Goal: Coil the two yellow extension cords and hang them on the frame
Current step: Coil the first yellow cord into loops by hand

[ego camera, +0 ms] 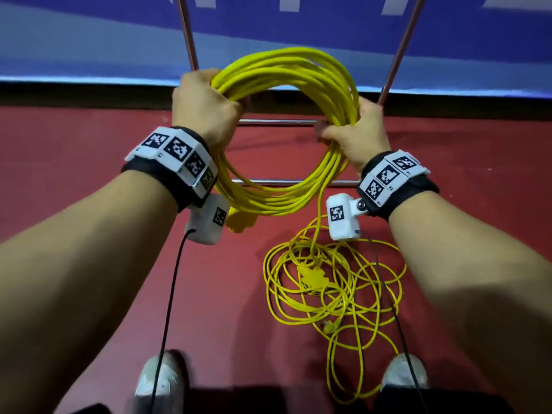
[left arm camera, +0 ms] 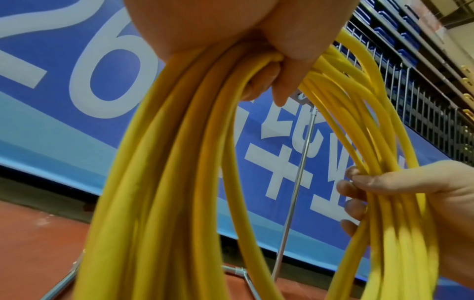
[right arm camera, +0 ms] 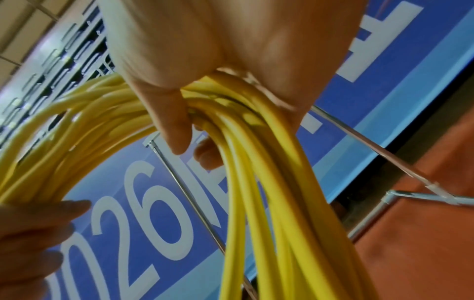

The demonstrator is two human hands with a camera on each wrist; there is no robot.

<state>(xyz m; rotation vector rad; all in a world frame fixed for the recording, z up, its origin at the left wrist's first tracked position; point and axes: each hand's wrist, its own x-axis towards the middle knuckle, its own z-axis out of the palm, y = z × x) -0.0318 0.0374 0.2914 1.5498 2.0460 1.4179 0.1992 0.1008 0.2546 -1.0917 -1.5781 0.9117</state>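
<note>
Red flooring (ego camera: pixel 89 264) is spread with a loose cord (ego camera: pixel 334 294), while a coiled cord (ego camera: pixel 286 70) is gripped by the left hand (ego camera: pixel 206 106) and right hand (ego camera: pixel 358 132) before the frame (ego camera: pixel 277 122).

**Banded wrists, bare forearms**

Behind each hand sits a black fabric wrist strap (ego camera: pixel 167 174) topped by white square-coded marker tiles (ego camera: pixel 179 149). A white boxy camera unit (ego camera: pixel 342 218) hangs beneath each wrist, trailing a thin black cable (ego camera: pixel 170 294). Pale grey-white shoes (ego camera: pixel 155 380) below.
</note>
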